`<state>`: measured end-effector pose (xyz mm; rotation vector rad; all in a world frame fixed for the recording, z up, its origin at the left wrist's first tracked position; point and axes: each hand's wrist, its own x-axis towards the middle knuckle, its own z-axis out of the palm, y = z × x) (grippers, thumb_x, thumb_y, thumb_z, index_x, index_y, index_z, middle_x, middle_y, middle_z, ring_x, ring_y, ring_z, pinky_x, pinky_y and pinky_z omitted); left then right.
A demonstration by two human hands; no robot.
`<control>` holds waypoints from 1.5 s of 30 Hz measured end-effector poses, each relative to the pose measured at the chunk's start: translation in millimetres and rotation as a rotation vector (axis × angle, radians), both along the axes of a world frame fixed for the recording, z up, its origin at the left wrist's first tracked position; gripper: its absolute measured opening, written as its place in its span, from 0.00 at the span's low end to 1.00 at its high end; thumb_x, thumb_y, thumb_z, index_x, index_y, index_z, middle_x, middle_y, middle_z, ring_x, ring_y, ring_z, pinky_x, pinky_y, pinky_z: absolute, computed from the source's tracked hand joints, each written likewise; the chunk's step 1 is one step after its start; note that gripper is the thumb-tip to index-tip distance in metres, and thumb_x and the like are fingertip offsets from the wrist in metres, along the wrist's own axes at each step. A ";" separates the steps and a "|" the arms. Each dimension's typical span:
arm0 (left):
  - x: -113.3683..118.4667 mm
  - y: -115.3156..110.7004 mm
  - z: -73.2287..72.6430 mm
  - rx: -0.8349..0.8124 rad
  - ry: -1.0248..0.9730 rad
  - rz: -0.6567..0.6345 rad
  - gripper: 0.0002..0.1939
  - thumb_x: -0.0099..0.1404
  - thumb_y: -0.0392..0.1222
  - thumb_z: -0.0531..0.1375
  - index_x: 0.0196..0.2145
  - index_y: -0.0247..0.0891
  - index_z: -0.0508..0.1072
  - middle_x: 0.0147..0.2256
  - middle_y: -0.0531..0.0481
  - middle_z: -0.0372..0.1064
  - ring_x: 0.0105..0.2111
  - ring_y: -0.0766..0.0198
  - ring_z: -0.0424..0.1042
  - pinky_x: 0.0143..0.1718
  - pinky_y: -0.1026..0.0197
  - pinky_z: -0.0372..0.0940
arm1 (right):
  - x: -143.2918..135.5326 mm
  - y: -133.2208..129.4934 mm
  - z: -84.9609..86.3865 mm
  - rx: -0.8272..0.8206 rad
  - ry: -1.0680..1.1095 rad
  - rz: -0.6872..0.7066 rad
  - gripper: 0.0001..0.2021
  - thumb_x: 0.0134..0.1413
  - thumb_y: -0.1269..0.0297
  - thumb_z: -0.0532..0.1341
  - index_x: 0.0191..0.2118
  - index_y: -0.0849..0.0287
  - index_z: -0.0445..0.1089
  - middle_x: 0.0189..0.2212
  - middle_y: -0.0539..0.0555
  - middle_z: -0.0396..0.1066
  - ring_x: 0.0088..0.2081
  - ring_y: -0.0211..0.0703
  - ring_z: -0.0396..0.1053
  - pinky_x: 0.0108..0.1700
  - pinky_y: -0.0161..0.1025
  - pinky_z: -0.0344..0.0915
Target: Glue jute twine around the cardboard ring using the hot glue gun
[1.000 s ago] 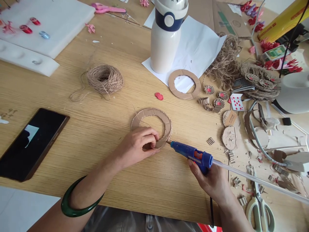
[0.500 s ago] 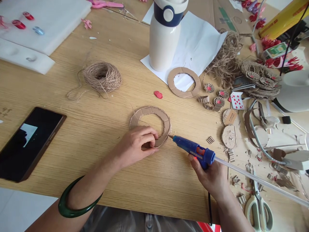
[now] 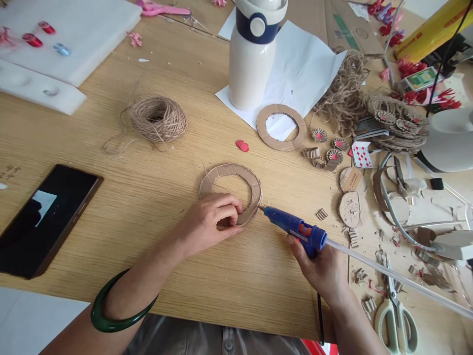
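My left hand (image 3: 216, 217) grips the lower edge of a flat cardboard ring (image 3: 254, 183), fingers over its inner rim and thumb at its outer edge. Thin twine runs along the ring's outer rim. In my right hand (image 3: 325, 271) is a blue glue gun (image 3: 291, 224) with a long clear glue stick out of its back. Its nozzle points left and is at the ring's lower right edge; whether it touches cannot be made out. A second cardboard ring (image 3: 263, 127) lies partly on white paper, above a few red paper discs (image 3: 242, 145).
A twine ball (image 3: 158, 118) and a phone (image 3: 44, 222) lie to the left. A white bottle (image 3: 251, 64) stands at the back. Scissors (image 3: 395, 310), cardboard scraps, corrugated rosettes (image 3: 334, 157) and a wire frame crowd the right. Foam (image 3: 84, 39) fills the back left.
The glue gun and my right hand have shifted very slightly left. My left hand keeps its grip on the ring, and the view has moved a little.
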<state>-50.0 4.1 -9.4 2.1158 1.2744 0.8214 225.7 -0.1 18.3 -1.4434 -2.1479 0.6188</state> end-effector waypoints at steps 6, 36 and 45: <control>-0.6 -0.6 -0.8 -0.007 -0.010 -0.004 0.12 0.65 0.35 0.67 0.28 0.38 0.67 0.40 0.51 0.74 0.40 0.63 0.74 0.42 0.61 0.66 | -1.7 -0.7 3.9 -0.024 -0.009 0.017 0.13 0.63 0.60 0.60 0.27 0.57 0.72 0.19 0.51 0.71 0.18 0.39 0.64 0.20 0.36 0.60; -0.3 -1.0 1.3 0.001 -0.055 -0.028 0.10 0.70 0.42 0.64 0.31 0.37 0.71 0.38 0.50 0.73 0.40 0.63 0.73 0.42 0.61 0.65 | 2.1 0.2 11.6 -0.052 0.066 -0.026 0.12 0.62 0.62 0.62 0.27 0.59 0.69 0.17 0.47 0.66 0.18 0.35 0.61 0.20 0.32 0.60; 1.1 -1.8 -0.5 0.047 -0.044 -0.004 0.08 0.69 0.35 0.63 0.31 0.37 0.71 0.38 0.50 0.74 0.39 0.63 0.73 0.42 0.60 0.65 | -1.2 3.5 10.9 -0.007 0.068 -0.038 0.12 0.62 0.63 0.61 0.27 0.59 0.71 0.19 0.50 0.71 0.20 0.38 0.67 0.24 0.32 0.65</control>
